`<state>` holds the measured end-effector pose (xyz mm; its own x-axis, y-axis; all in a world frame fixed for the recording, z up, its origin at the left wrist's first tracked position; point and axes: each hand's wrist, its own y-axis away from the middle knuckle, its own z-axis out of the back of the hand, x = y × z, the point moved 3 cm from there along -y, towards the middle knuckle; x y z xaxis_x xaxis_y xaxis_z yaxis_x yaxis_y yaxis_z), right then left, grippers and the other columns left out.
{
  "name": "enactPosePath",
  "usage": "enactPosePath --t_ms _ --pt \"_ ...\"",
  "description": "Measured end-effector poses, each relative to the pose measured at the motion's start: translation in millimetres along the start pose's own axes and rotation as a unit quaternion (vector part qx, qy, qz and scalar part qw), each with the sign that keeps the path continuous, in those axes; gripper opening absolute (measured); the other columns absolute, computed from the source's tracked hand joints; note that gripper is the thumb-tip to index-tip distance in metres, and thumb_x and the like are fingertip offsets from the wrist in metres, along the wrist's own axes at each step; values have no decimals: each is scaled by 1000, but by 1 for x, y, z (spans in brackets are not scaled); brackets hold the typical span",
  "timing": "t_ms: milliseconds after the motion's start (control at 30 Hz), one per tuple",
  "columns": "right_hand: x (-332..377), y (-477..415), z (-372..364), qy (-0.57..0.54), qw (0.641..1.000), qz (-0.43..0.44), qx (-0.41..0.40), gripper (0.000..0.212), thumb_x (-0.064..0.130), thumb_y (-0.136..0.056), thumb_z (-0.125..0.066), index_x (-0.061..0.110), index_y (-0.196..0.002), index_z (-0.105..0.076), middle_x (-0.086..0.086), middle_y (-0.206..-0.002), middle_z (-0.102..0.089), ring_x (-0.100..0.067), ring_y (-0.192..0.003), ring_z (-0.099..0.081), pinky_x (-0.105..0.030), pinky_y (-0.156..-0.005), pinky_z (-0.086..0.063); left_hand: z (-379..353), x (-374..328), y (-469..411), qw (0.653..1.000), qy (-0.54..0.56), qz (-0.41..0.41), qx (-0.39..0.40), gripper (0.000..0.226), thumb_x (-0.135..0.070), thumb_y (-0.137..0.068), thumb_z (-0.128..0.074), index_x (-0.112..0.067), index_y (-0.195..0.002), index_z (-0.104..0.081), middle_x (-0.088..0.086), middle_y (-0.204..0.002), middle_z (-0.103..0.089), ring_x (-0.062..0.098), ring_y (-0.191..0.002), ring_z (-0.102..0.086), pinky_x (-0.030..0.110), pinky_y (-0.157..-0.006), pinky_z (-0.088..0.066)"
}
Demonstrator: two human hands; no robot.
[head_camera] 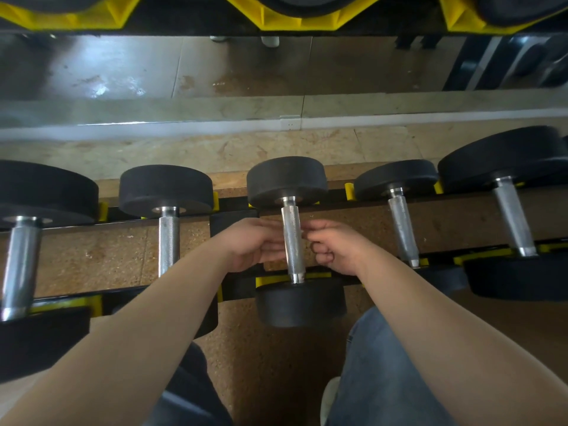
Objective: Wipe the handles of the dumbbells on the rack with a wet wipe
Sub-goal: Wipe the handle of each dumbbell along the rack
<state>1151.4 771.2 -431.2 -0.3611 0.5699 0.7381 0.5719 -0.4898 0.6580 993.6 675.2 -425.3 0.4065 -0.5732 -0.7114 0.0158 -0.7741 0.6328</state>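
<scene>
As you reach out, your left hand (pixel 255 244) lays loosely curved fingers (pixel 268 229) on the knurled steel handle (pixel 292 238) of the middle dumbbell (pixel 287 179); your right hand (pixel 336 249) curls tight beside it, whether pinching anything I cannot tell. Beyond, its round matte-black head rests on the rack (pixel 236 216).

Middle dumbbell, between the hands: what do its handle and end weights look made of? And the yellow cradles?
Handle: bare metal, likely chromed steel; bright silver, fine knurled grain, smooth collars. End weights: probably rubber-coated; matte black, no glare. Yellow cradles: look like moulded plastic, though painted metal is possible.
</scene>
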Motion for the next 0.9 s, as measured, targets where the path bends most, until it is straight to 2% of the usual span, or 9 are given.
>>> enactPosePath --t_ms 67,167,300,400,533,633,733,800,900 --pt "3 3 1 33 999 34 -8 34 1 -100 -54 25 -118 -70 -1 -98 -78 -6 -51 -40 -21 -45 -30 1 -5 -6 998 44 -37 -30 24 -4 -102 -57 -5 -123 -70 14 -117 -76 23 -107 -74 30 -84 -61" --pt "6 4 2 29 998 49 -38 34 2 -99 -55 23 -122 -70 0 -101 -78 -6 -51 -41 -21 -45 -31 0 -7 -11 991 84 -75 -74 21 -3 -102 -57 -5 -116 -72 11 -108 -77 17 -94 -76 26 -79 -61" --pt "5 4 0 60 997 23 -42 33 3 -99 -54 24 -119 -69 -5 -104 -75 -6 -53 -43 -22 -48 -33 7 1 0 995 -90 26 -18 18 -3 -99 -61 -7 -112 -73 3 -85 -71 12 -76 -65 26 -74 -56" --pt "-2 3 -8 142 989 -29 -42 33 6 -100 -50 20 -127 -63 -9 -97 -65 -8 -55 -45 -22 -47 -35 10 7 12 980 -180 87 10 13 -9 -100 -62 -5 -108 -72 4 -86 -68 12 -79 -65 26 -77 -56" --pt "-4 2 -12 136 989 -21 -61 41 7 -100 -50 25 -136 -57 -9 -93 -60 -8 -54 -44 -23 -46 -35 -5 3 5 995 -95 8 -41 22 -2 -100 -60 -4 -118 -73 10 -111 -75 13 -89 -74 23 -74 -59" --pt "1 9 -10 95 993 7 -66 36 6 -100 -51 33 -122 -61 -9 -100 -65 -8 -55 -44 -24 -49 -35 -10 0 0 994 -16 -50 -94 23 3 -99 -58 -2 -116 -72 14 -112 -76 17 -89 -77 25 -73 -60" --pt "5 13 -3 74 994 22 -83 29 7 -100 -53 26 -116 -67 -5 -107 -73 -8 -56 -45 -23 -49 -35 -6 -4 -4 984 62 -94 -137 20 0 -99 -60 -3 -114 -73 16 -114 -76 20 -95 -77 28 -77 -60" --pt "3 14 -1 78 993 20 -87 27 9 -101 -53 24 -116 -69 -6 -110 -74 -8 -56 -45 -22 -48 -35 -3 -3 -1 988 -47 -69 -126 20 -3 -97 -64 -8 -114 -74 12 -114 -76 19 -97 -75 28 -79 -60" --pt "-2 13 -1 91 991 -3 -95 23 11 -100 -54 25 -112 -69 -10 -115 -71 -9 -59 -46 -22 -48 -36 -4 10 13 961 -267 56 -43 26 -5 -96 -66 -12 -120 -71 7 -106 -76 10 -82 -74 21 -68 -58"
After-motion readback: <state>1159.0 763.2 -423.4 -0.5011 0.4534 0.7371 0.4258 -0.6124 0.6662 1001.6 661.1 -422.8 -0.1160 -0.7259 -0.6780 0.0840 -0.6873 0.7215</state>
